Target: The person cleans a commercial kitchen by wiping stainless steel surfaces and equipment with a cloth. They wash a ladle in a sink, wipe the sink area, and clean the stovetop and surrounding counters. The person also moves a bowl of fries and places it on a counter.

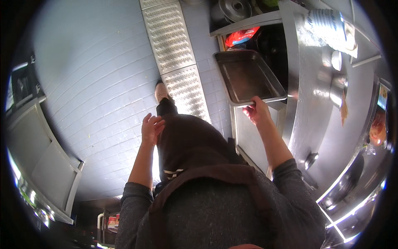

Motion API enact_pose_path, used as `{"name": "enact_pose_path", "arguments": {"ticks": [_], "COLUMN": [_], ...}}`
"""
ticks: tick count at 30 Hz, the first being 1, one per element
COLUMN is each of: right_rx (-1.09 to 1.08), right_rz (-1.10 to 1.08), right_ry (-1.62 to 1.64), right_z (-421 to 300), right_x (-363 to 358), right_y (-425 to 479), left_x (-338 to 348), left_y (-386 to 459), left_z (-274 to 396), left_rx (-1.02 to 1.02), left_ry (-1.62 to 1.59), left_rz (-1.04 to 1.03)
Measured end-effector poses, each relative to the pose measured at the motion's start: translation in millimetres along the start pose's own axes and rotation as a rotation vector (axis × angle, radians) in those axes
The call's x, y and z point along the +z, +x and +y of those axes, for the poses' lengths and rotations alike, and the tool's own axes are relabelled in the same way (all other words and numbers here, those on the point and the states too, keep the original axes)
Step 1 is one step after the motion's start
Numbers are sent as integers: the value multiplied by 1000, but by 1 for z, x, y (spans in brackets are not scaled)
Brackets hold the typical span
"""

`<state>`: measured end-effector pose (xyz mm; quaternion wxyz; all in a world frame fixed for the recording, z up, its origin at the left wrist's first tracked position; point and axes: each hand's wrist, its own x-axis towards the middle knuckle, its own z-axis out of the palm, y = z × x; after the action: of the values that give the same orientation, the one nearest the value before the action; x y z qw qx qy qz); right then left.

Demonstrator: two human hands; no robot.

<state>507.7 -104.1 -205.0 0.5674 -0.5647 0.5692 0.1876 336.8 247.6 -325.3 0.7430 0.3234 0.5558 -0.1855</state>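
My right hand (257, 111) grips the near rim of a dark rectangular metal baking tray (248, 77), thumb on top and fingers beneath. The tray has raised sides and a worn brown bottom with nothing in it. Its right side overlaps the dark opening of a cabinet (273, 46) under the steel counter. My left hand (153, 128) hangs free at the left edge of my dark apron (192, 140), fingers apart and slightly curled, holding nothing.
A perforated metal drain cover (174, 40) runs along the tiled floor (93, 77). Inside the cabinet lies a red bag (242, 36). On the steel counter (326, 130) stand a metal container (337, 90) and a white stack (331, 29). A steel cabinet (46, 155) is at left.
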Motion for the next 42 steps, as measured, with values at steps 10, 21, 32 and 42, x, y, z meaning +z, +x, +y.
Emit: {"name": "enact_pose_path", "arguments": {"ticks": [10,21,32,42], "right_rx": [-42,-237,-814,-742], "right_rz": [350,1074,964,1022], "right_ry": [327,386,-1496,-1412], "right_z": [-35,-96,-101,-128], "right_x": [35,-64,-239,-297], "right_y": [87,312,481,481], "left_x": [10,46,90,103], "left_y": [47,82,99,110], "left_z": [33,-60,-36,-36], "left_rx": [-63,513,532,527], "left_ry": [181,1369,1697,1757], "left_rz": [52,20,3,-43]}}
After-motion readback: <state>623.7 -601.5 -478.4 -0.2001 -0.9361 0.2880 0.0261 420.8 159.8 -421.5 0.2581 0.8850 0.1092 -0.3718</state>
